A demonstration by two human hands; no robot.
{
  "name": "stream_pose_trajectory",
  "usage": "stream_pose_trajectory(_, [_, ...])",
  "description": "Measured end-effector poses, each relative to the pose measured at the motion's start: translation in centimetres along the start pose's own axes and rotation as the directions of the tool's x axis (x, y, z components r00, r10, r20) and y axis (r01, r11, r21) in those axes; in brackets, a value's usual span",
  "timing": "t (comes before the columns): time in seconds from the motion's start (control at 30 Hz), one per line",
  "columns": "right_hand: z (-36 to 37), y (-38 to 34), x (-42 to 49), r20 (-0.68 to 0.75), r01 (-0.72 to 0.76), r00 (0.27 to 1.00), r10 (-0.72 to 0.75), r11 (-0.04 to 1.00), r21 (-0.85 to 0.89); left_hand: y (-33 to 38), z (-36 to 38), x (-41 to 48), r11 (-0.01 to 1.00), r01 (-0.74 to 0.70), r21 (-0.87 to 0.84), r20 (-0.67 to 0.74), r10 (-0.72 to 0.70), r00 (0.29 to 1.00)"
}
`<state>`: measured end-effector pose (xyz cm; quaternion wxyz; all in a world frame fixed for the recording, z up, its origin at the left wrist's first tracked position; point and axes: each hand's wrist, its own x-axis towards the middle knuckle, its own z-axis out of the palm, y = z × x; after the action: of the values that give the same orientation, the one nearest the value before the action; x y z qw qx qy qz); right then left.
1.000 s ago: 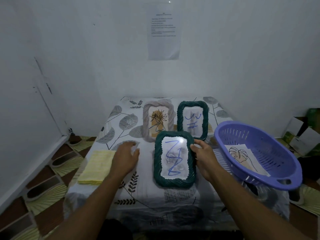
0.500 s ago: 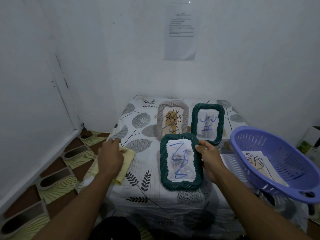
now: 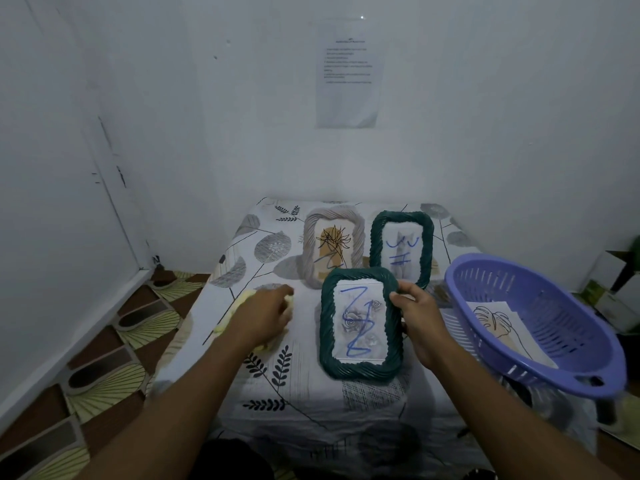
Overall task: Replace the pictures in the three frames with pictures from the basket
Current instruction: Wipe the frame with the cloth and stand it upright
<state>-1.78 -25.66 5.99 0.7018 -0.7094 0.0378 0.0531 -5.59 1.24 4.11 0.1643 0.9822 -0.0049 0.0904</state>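
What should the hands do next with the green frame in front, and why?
Probably bring the yellow cloth over to the near green frame and wipe its front. The left hand grips the bunched cloth, the right hand holds the frame by its right edge, and a blue scribble covers the frame's front.

The room is dim with a cool, bluish cast, and the shadows are soft. The wide lens bows the walls toward the edges. The left hand (image 3: pixel 266 313) is smeared by motion blur, and the print on the wall notice (image 3: pixel 348 72) is unreadable.
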Motion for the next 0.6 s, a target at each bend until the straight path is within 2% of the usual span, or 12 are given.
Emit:
stream_pose_trajectory(0.17, [-1.1,0.4,0.2,-0.025,-0.003,1.000,0.003,1.000,0.012,-1.4,0.6,-0.3,0.964,0.209,0.166,-0.127,-0.189,0.974])
stream_pose_trajectory(0.37, [-0.9,0.7,0.5,-0.013,-0.006,1.000,0.006,1.000,0.018,-4.0,0.8,-0.8,0.843,0.490,0.222,-0.089,-0.483,0.871])
stream_pose_trajectory(0.4, [-0.9,0.8,0.6,-0.016,-0.008,1.000,0.008,1.000,0.018,-4.2,0.7,-0.9,0.846,0.496,0.196,-0.082,-0.490,0.868])
stream_pose_trajectory(0.47, [-0.8,0.8,0.7,-0.022,-0.012,1.000,0.013,1.000,0.013,-4.1,0.4,-0.7,0.888,0.459,0.031,-0.084,-0.455,0.887])
stream_pose_trajectory(0.6, [-0.4,0.2,0.6,-0.018,0.012,1.000,-0.012,1.000,0.001,-0.8,-2.5,0.5,0.891,0.249,-0.380,-0.202,-0.342,0.918])
